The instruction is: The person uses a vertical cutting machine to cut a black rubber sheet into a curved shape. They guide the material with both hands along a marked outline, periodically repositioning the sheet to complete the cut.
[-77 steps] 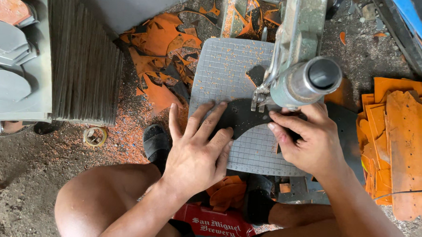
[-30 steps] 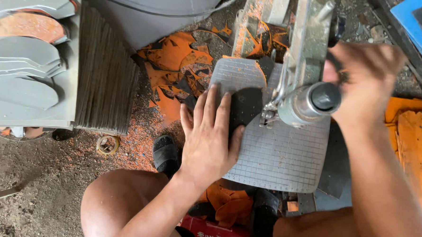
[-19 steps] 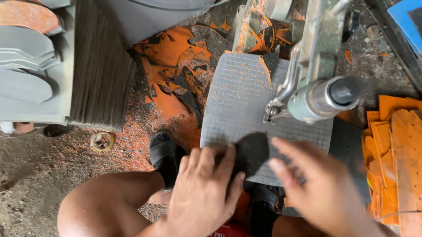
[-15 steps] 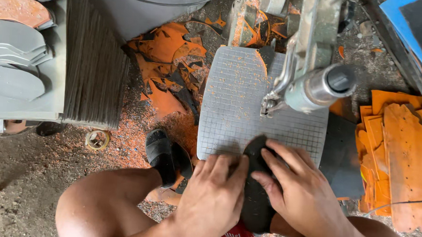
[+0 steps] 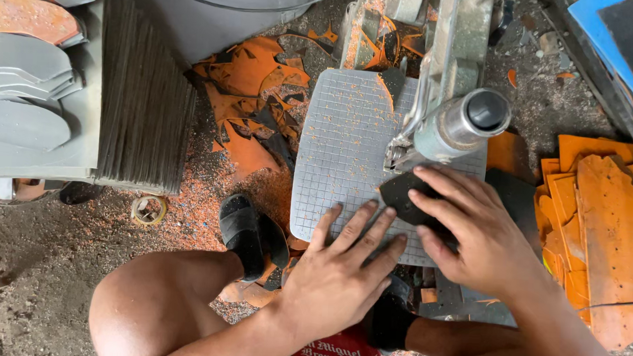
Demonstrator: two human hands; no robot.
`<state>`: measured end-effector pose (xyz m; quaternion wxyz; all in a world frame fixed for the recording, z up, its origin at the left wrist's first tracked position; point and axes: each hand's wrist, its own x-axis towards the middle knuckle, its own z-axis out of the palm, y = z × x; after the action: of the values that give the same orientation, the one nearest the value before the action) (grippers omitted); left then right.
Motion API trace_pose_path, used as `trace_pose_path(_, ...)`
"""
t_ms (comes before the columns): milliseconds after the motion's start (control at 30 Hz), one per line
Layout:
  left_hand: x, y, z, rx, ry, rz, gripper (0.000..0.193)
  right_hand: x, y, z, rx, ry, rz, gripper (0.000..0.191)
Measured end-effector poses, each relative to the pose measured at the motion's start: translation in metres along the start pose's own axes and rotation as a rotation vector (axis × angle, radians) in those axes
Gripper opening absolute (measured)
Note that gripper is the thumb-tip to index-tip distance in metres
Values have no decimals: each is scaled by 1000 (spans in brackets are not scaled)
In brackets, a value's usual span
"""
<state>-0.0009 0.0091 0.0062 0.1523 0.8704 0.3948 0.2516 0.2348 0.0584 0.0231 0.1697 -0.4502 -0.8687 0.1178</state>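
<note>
So we've got the left hand (image 5: 344, 272) spread flat on the gridded mat (image 5: 339, 143) | right hand (image 5: 474, 231) fingers pressing the dark sole piece (image 5: 408, 196) down | piece sits just under the metal cutter head (image 5: 461, 124)

Red printed shorts patch (image 5: 337, 351), bottom centre

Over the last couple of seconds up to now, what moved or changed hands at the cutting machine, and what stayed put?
The right hand, raised by the machine a second ago, came down and pushed the dark flat piece from the near edge of the gridded pad up to the machine's metal cylinder. The left hand slid back and lies flat beside it. The orange sheets, orange scraps and grey stack stayed put.
</note>
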Motion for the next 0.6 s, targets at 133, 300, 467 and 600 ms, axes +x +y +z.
trace_pose_path(133, 6, 2, 6, 10, -57, -10, 59, 3, 6, 10, -26, 131, -11, 39)
trace_pose_path(300, 11, -2, 9, 2, -96, -31, 56, 3, 11, 14, -37, 196, 7, 41)
trace_pose_path(467, 16, -6, 10, -14, -74, -28, 50, 3, 20, 17, -55, 235, 27, 42)
trace_pose_path(600, 18, -9, 12, -8, -96, -14, 51, 4, 21, 18, -57, 251, 32, 41)
